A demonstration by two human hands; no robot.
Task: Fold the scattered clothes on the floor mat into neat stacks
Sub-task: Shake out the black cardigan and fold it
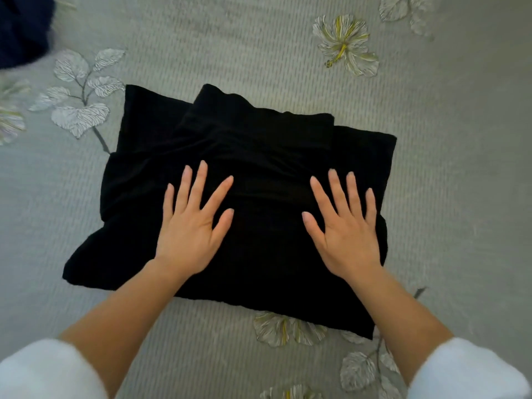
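A black garment (259, 145) lies folded into a rough rectangle in the middle of the grey floor mat (431, 168), with a smaller folded layer on top at the far side. My left hand (191, 226) rests flat on its near left part, fingers spread. My right hand (345, 228) lies flat on its near right part, fingers spread too. Neither hand grips the cloth. Both white sleeves show at the bottom corners.
A dark blue piece of clothing (23, 27) sits at the top left corner, partly cut off by the frame. The mat carries printed leaves (77, 110) at the left and flowers (344, 43) at the top right and near edge.
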